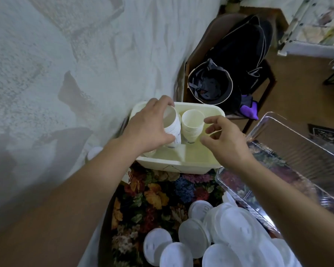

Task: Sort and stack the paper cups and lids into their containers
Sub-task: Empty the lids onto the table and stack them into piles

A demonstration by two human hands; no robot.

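Gripping a stack of paper cups (pixel 172 130) around its side, the left hand (pixel 148 128) holds it tilted inside the cream tub (pixel 181 166). Beside it, the right hand (pixel 223 140) hovers loosely curled and empty near a second upright stack (pixel 192 125). Paper cups look light and crushable, so a gentle hold low on the wall suits them.

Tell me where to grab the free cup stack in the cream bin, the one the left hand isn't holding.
Pinch the top cup's rim on the free cup stack from above. It stands upright, mouth open, with bin wall behind it; the right hand hovers beside it.
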